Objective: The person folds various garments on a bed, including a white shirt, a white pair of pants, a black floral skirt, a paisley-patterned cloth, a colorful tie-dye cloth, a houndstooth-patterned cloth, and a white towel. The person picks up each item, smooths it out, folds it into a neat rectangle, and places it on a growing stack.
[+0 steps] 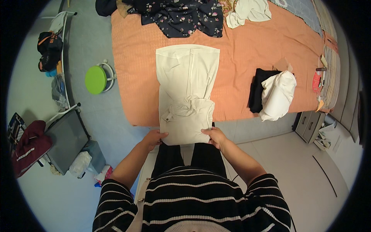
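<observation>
A cream collared garment [185, 73], which looks like a long shirt or dress, lies lengthwise at the near edge of the bed. Its hem points away from me. The near part is folded over, so the bunched collar rests on top of the body. My left hand [154, 137] pinches the near left corner, thumb on top and fingers underneath. At the near right corner, my right hand [215, 137] grips the cloth the same way. This near end hangs slightly past the bed's edge, above my legs. The fingers under the fabric are mostly hidden.
An orange bedspread [235, 77] covers the bed. Dark floral clothing [181, 17] and a white cloth [249, 12] lie at the far side. To the right sit folded black clothing [257, 91] and a white bundle [279, 94]. A green stool [96, 79] stands left.
</observation>
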Motion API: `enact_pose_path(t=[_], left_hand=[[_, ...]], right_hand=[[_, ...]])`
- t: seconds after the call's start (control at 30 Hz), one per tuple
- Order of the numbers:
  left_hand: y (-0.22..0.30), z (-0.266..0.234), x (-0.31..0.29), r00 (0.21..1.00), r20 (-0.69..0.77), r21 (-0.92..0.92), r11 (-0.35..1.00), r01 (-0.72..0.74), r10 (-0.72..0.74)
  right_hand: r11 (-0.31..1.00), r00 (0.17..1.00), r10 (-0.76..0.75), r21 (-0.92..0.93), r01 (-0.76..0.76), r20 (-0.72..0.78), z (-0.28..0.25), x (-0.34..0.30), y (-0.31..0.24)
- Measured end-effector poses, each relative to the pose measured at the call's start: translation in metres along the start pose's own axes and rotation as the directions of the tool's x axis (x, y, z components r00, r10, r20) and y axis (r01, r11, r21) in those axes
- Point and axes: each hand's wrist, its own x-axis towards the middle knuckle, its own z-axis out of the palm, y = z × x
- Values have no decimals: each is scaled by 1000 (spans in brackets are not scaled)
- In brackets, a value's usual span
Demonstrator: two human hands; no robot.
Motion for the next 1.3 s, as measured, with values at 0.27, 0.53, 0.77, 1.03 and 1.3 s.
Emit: enact_pose_path(t=[0.27, 0.53, 0.77, 1.03, 1.3], left_hand=[[20, 4, -19, 986, 101, -49, 990, -129, 133], [11, 3, -22, 990, 123, 106, 991, -77, 63], [98, -6, -40, 894, -26, -542, 746, -388, 447], [109, -24, 97, 602, -400, 193, 706, -682, 691], [157, 17, 42, 917, -101, -332, 856, -397, 386]], right_hand=[[997, 996, -73, -28, 72, -45, 1, -16, -15], [956, 994, -9, -293, -24, -112, -12, -19, 0], [929, 936, -350, 143, 341, 37, 6, -49, -99], [632, 509, -775, -475, 613, -374, 11, 78, -100], [863, 856, -503, -125, 490, -119, 37, 58, -127]])
